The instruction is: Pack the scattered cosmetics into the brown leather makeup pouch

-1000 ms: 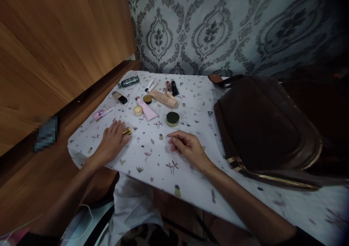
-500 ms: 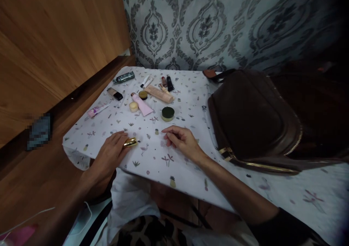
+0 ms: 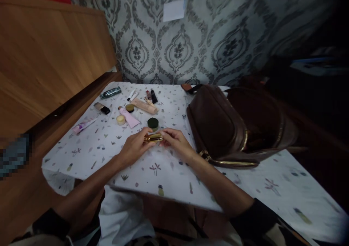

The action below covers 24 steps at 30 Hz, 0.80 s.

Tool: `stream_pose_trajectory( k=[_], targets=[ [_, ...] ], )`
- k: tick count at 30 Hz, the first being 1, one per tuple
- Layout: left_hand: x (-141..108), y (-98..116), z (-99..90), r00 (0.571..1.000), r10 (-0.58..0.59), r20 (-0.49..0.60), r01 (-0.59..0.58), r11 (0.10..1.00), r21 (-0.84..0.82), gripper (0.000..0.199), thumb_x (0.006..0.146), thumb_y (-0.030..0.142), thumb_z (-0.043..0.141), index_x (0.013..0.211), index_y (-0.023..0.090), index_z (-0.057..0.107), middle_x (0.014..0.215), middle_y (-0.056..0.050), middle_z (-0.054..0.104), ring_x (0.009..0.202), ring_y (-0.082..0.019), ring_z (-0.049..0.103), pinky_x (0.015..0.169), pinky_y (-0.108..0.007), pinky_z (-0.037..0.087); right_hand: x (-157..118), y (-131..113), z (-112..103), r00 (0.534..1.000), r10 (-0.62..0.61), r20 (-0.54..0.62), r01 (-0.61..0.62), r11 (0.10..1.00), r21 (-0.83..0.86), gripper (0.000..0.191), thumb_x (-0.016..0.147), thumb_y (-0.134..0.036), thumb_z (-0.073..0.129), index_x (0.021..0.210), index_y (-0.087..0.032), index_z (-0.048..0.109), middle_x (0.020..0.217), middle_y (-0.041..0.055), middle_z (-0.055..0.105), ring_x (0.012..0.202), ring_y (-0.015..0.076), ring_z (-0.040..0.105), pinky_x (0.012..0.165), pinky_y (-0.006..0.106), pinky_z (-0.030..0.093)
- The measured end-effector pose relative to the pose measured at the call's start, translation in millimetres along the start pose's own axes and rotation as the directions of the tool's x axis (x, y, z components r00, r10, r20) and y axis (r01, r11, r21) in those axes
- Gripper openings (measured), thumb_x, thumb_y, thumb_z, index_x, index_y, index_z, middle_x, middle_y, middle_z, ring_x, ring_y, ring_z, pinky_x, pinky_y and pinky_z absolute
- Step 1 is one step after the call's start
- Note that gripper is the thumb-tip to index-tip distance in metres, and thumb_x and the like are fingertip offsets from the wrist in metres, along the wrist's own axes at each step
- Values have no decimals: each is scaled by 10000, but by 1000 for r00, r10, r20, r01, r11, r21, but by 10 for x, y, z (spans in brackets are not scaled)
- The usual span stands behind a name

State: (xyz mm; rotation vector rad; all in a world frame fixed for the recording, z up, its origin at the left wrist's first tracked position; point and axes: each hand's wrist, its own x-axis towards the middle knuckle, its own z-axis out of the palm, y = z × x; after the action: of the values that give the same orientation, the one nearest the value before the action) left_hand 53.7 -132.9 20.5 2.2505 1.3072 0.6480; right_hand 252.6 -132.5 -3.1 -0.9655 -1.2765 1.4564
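A shiny gold tube (image 3: 154, 138) lies level between my two hands, just above the patterned white cloth. My left hand (image 3: 135, 143) has its fingers closed round the tube's left end. At the other end, the fingertips of my right hand (image 3: 176, 141) pinch the tube. Right behind it stands a round jar with a dark green lid (image 3: 153, 123). Farther back and left are a pink tube (image 3: 129, 118), a small cream-coloured jar (image 3: 120, 120), a jar with an olive lid (image 3: 130, 108) and a beige tube (image 3: 145, 106).
A brown leather bag (image 3: 212, 122) sits on the right of the table (image 3: 95, 158). Toward the back left lie a dark green bottle (image 3: 110, 92), a black-capped bottle (image 3: 101, 108) and a pink-purple tube (image 3: 84, 125). A wooden cabinet (image 3: 54, 53) borders the left side.
Both hands have come together at the gold tube, and my right fingers now grip its right end. The view has tilted up and shifted to the right.
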Motion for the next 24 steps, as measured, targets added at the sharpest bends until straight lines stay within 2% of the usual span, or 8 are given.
stream_pose_trajectory(
  k=[2,6,10,13,15,19,24],
  targets=[
    [106,62,-1,1000,-5,-30,3,997,-78,288,890,367,622,1140,246,544,993,-23,714,889,-234,670,765,-324,477,22,-14,-42,998,28,-59,-22,993,112,426,708,-582,801,821,-180,718,695,16,686,597,126,600,550,242,434],
    [282,147,9,995,74,-68,-86,978,-190,281,871,376,631,1093,229,541,1006,-30,706,866,-209,650,728,-302,464,52,-48,-90,989,49,-136,-10,962,273,429,622,-508,877,855,-184,720,783,18,711,597,114,598,521,235,425],
    [426,116,60,992,111,-53,-123,913,-389,360,866,411,629,1148,213,523,1067,-50,699,921,-199,660,689,-268,481,92,-71,-159,963,84,-256,26,917,399,442,565,-422,927,862,-190,698,828,17,729,603,102,611,523,222,443],
    [483,55,118,994,83,-66,-105,867,-486,374,909,476,559,1160,200,526,1073,-68,696,907,-199,672,635,-256,478,121,-69,-202,944,98,-316,54,896,440,457,529,-395,947,835,-188,677,807,8,729,599,95,614,537,214,454],
    [486,25,147,994,65,-90,-101,870,-483,361,932,499,527,1124,195,550,987,-55,699,829,-185,668,603,-251,459,132,-60,-209,941,82,-327,74,896,437,451,523,-389,947,820,-183,677,781,0,721,610,92,614,566,213,465],
    [447,-2,159,990,81,-118,-126,887,-444,322,940,491,529,1068,198,570,858,-14,678,731,-157,636,633,-259,460,132,-43,-193,945,39,-325,105,905,412,443,525,-385,941,829,-186,687,777,-7,717,647,102,619,636,236,486],
    [423,1,159,987,86,-136,-135,901,-412,282,969,469,480,1031,203,553,736,36,613,636,-131,587,652,-260,444,134,-14,-197,948,14,-318,114,917,382,455,517,-419,935,811,-185,678,785,-10,713,647,99,613,654,243,483]
  ],
)
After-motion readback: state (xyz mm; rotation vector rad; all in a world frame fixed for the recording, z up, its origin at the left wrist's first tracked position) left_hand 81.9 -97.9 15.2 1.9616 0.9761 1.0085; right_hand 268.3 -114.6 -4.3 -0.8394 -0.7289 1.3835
